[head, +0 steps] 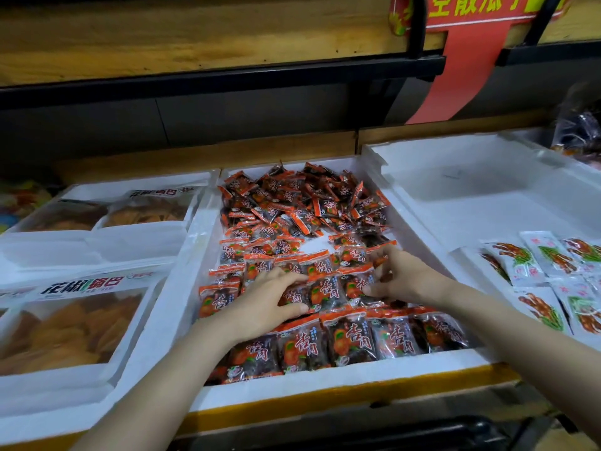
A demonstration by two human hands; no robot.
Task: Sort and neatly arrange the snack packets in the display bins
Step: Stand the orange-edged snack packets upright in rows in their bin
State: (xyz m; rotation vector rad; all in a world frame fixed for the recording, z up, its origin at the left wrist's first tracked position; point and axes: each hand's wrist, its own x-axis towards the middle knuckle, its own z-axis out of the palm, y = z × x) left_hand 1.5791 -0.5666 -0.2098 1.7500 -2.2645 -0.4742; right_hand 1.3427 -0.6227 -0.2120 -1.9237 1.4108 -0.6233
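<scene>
The middle white foam bin (208, 222) holds many small red-and-dark snack packets. Its far half is a loose pile (302, 203); its near half has packets laid in rows (357, 340). My left hand (263, 304) lies on the rowed packets left of centre, fingers spread and slightly bent, thumb pressing a packet. My right hand (403, 275) is to the right, with its fingers curled and pinching a red packet (357, 281) in the second row.
The left foam bin (136, 362) holds large clear bags of yellow crisps (65, 330). The right foam bin (455, 177) has white packets with red and green print (553, 278) at its near right. A dark shelf and red banner (461, 60) hang above.
</scene>
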